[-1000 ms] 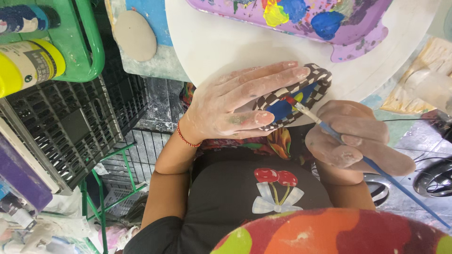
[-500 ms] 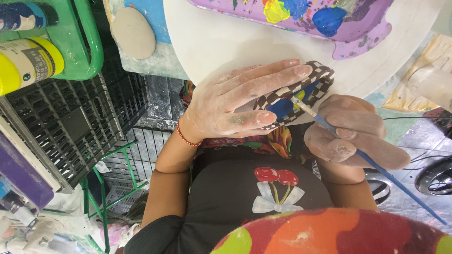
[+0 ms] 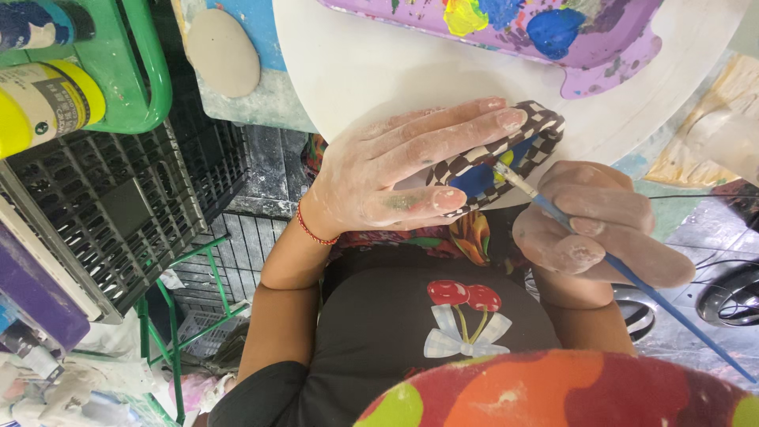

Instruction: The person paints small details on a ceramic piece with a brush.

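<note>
Two hands work: left [image 3: 395, 178] pins checkered piece [image 3: 506, 162], right [image 3: 601, 229] grips brush [image 3: 632, 273] below paint-filled purple palette [image 3: 601, 39].

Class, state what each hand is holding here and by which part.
The left hand presses flat on the checkered painted piece, fingers across its top. The right hand grips the blue paintbrush mid-handle.
</note>
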